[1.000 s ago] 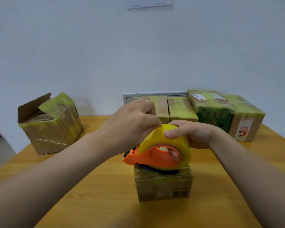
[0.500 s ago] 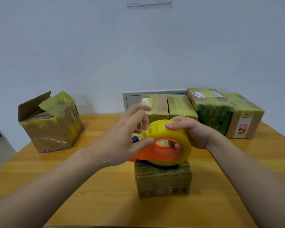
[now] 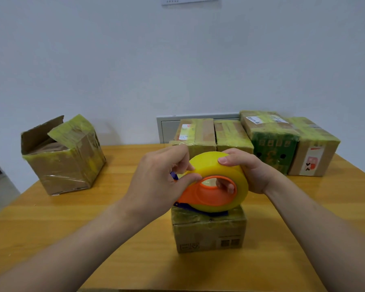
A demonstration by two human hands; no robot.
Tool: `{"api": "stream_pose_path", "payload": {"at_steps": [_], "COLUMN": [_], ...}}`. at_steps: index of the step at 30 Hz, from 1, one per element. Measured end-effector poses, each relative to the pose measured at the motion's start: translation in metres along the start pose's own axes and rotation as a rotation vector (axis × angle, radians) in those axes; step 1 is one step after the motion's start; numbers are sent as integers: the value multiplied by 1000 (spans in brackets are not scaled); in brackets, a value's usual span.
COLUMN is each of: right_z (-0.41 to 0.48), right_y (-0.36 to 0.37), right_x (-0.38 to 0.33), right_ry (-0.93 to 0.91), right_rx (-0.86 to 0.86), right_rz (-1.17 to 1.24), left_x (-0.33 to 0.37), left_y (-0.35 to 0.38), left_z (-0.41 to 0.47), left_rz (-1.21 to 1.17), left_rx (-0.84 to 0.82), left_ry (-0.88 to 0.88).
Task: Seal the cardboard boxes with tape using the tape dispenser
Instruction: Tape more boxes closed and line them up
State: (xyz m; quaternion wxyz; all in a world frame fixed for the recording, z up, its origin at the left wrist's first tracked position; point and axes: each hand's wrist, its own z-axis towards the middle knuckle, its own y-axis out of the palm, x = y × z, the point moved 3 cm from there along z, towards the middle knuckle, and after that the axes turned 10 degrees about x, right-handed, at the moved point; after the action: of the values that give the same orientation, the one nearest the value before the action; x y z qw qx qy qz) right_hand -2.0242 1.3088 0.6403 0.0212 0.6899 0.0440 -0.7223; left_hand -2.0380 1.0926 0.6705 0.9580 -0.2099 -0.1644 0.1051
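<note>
A small cardboard box stands on the wooden table in front of me, its top wrapped in yellowish tape. On top of it sits the tape dispenser, an orange frame carrying a thick yellow tape roll. My right hand grips the roll, thumb over its top and fingers through the orange core. My left hand is at the dispenser's left end, thumb and fingers pinching the tape at the roll's edge. The dispenser's blade end is hidden behind my left hand.
An open box with raised flaps stands at the back left. Several taped boxes line the back right against the white wall. A grey panel sits behind them. The table's left edge drops to the floor.
My left hand has gone from covering the roll's top to opening, then pinching the tape at the roll's left edge. My right hand keeps its grip on the roll.
</note>
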Motion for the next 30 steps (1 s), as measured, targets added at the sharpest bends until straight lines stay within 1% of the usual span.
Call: {"api": "stream_pose_path", "payload": {"at_steps": [6, 14, 16, 18, 20, 24, 27, 30], "right_z": [0, -1, -2, -3, -3, -2, -1, -4], "right_y": [1, 0, -1, -2, -3, -5, -4, 2], "right_x": [3, 7, 8, 7, 5, 2, -5, -19], "right_ry": [-39, -50, -58, -66, -73, -95, -122, -207], "right_rx": [28, 49, 39, 46, 48, 66, 85, 143], "right_rz": [17, 34, 23, 6, -18, -109, -203, -366], "left_x": [2, 5, 2, -4, -12, -27, -29, -28], "left_y": [3, 11, 11, 6, 0, -5, -1, 2], "left_z": [-3, -8, -7, -2, 2, 13, 27, 39], "left_rz": [-8, 27, 7, -26, -66, -87, -133, -93], "left_rx": [27, 79, 81, 59, -26, -295, -461, -539], "left_ry": [17, 99, 55, -44, -145, -294, -322, -301]}}
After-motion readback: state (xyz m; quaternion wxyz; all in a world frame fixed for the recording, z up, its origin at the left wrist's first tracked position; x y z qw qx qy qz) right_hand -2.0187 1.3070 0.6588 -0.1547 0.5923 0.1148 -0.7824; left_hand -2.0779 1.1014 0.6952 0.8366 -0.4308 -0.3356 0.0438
